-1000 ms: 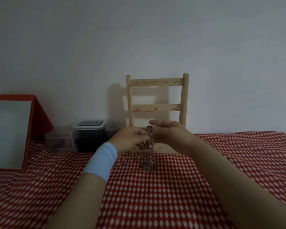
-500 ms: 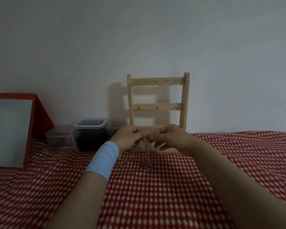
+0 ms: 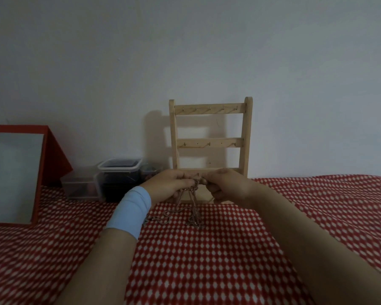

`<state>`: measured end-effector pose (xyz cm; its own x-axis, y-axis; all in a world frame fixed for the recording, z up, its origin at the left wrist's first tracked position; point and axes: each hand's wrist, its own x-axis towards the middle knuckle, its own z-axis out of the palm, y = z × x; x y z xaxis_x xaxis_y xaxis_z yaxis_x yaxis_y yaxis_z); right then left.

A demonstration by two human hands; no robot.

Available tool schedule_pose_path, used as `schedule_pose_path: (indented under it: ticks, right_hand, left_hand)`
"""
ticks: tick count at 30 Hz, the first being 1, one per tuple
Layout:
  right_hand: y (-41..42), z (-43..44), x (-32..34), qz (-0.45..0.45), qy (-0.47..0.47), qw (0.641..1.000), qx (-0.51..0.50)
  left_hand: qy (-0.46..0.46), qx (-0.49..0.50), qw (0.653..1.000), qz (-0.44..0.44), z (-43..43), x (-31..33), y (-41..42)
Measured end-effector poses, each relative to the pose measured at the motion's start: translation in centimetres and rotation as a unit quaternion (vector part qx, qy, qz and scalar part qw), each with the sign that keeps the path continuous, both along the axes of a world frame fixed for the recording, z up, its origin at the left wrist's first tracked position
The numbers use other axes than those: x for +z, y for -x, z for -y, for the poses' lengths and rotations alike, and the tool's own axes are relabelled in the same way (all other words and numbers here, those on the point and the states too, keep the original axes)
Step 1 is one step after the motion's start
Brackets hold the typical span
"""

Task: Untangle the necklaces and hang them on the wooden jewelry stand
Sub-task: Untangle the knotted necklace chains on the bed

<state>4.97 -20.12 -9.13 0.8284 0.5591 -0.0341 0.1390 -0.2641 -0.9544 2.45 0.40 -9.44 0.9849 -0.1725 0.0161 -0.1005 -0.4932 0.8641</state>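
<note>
The tangled necklaces dangle between both hands, loose ends pooled on the red checked cloth. Left hand and right hand each pinch the knot, right in front of the wooden stand.

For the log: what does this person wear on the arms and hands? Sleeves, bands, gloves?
No gloves on the left hand or the right hand, and no rings that I can make out. A wide light blue wristband wraps the left wrist. The left forearm and right forearm are bare, no sleeves in view; the right wrist has no watch or band.
</note>
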Motion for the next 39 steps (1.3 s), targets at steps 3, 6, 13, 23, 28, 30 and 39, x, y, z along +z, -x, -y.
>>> schedule_pose_path:
  ticks: [3,6,13,23,28,30,39]
  right_hand:
    - [0.0,0.6,0.3,0.015,-0.007,1.000,0.019]
    - [0.0,1.4,0.5,0.033,-0.028,0.998,0.051]
    - [0.3,1.4,0.6,0.060,-0.035,0.991,0.114]
    - [-0.1,-0.6,-0.4,0.201,-0.020,0.976,-0.085]
    - [-0.3,-0.6,-0.7,0.167,-0.041,0.982,-0.078]
    - [-0.4,-0.6,-0.7,0.157,-0.020,0.985,-0.064]
    - [-0.1,0.4,-0.2,0.116,0.054,0.992,0.013]
  left_hand:
    - [0.025,0.009,0.999,0.025,0.2,-0.2,-0.2]
    - [0.038,0.013,0.998,0.053,0.4,-0.2,-0.1]
    - [0.030,0.017,0.993,0.110,1.1,0.4,0.1]
    - [0.075,0.029,0.991,0.109,1.5,0.3,-0.1]
    - [0.082,0.031,0.990,0.107,1.5,0.6,0.0]
    - [0.063,0.033,0.990,0.122,1.6,0.6,0.1]
    - [-0.025,-0.007,0.995,0.098,1.1,0.7,0.5]
